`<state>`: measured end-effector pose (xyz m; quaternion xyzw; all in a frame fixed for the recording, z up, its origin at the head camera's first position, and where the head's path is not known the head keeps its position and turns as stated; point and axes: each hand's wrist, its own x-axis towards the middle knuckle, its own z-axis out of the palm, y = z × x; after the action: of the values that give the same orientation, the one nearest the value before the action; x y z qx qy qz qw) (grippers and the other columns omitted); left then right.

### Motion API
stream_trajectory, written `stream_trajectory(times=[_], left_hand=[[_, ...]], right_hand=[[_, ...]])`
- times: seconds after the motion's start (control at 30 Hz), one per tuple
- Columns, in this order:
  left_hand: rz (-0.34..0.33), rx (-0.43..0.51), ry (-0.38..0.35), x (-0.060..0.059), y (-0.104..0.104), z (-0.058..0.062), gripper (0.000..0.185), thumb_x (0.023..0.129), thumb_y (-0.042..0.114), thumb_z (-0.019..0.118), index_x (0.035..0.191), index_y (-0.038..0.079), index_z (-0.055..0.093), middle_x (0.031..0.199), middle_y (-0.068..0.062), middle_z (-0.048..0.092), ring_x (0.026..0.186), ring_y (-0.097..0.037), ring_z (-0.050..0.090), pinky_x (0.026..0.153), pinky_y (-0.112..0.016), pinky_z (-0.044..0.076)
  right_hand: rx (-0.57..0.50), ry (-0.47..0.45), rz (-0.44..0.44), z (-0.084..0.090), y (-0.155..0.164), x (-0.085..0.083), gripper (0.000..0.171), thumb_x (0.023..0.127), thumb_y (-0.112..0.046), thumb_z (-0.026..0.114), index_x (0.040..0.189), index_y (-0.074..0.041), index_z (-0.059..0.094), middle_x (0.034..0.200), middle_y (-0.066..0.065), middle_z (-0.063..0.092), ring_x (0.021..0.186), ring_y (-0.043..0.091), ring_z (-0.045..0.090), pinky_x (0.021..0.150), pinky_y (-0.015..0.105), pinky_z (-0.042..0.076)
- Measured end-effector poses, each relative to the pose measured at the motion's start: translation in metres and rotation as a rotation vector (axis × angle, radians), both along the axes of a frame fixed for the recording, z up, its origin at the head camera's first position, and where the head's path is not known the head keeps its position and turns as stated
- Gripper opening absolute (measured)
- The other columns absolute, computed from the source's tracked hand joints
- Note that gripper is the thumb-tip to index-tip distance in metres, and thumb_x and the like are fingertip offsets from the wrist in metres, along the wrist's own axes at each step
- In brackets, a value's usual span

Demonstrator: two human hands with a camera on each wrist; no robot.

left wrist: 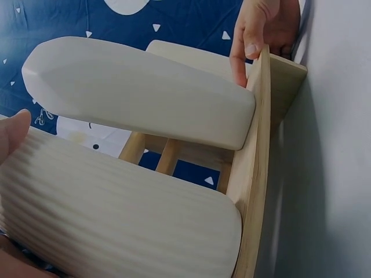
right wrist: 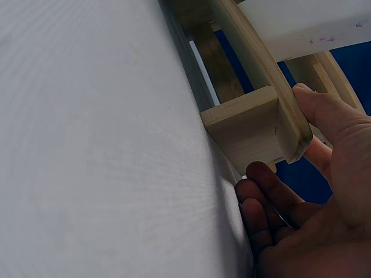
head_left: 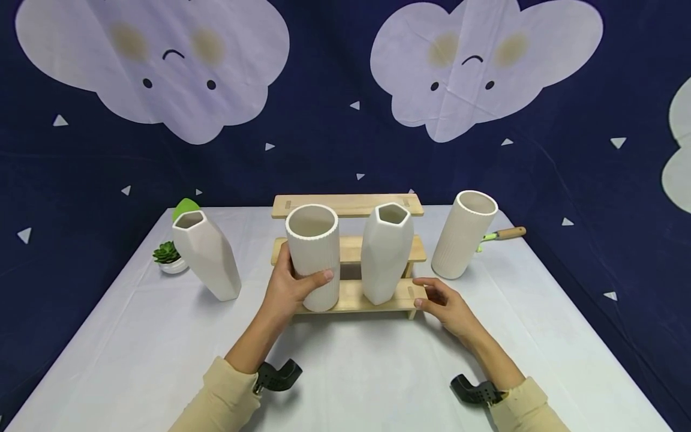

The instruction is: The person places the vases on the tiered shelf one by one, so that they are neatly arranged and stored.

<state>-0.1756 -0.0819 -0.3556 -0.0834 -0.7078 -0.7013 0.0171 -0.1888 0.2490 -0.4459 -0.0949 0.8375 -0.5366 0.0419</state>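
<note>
Your left hand point(head_left: 291, 284) is clamped on the ribbed vase point(head_left: 317, 255) at the middle of the frame, thumb across its front and the other fingers hidden behind it. The vase's base appears to meet the lowest step of the wooden stand point(head_left: 353, 295), though the angle makes full contact hard to confirm. Your right hand point(head_left: 449, 307), right of centre, pinches the end of that same step, thumb at the front edge. A faceted vase point(head_left: 385, 252) stands on the step between your hands. In the left wrist view, your left hand is cut off at the left edge. At the right of the head view, a second ribbed vase point(head_left: 465, 235) partly covers a wooden-handled tool point(head_left: 510, 233); you can't make out its head properly.
</note>
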Motion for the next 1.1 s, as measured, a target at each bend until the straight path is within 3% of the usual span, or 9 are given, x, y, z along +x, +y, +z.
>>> stream_trajectory(times=[0.8, 1.1], left_hand=[[-0.018, -0.073, 0.004, -0.0011, -0.0005, 0.0009, 0.082, 0.076, 0.016, 0.078, 0.14, 0.024, 0.026, 0.133, -0.003, 0.045, 0.122, -0.027, 0.047, 0.102, -0.05, 0.036], [0.004, -0.123, 0.019, 0.002, -0.0043, 0.002, 0.086, 0.076, 0.022, 0.079, 0.142, 0.027, 0.023, 0.136, -0.004, 0.041, 0.126, -0.027, 0.045, 0.104, -0.052, 0.033]], right_hand=[[0.006, 0.007, -0.006, -0.0005, -0.0002, -0.0006, 0.047, 0.087, -0.025, 0.067, 0.13, -0.014, 0.053, 0.118, 0.019, 0.061, 0.1, 0.018, 0.056, 0.082, 0.023, 0.046], [0.009, 0.008, -0.007, -0.0008, -0.0003, 0.0001, 0.047, 0.087, -0.025, 0.067, 0.13, -0.014, 0.053, 0.118, 0.019, 0.061, 0.099, 0.018, 0.056, 0.082, 0.023, 0.046]])
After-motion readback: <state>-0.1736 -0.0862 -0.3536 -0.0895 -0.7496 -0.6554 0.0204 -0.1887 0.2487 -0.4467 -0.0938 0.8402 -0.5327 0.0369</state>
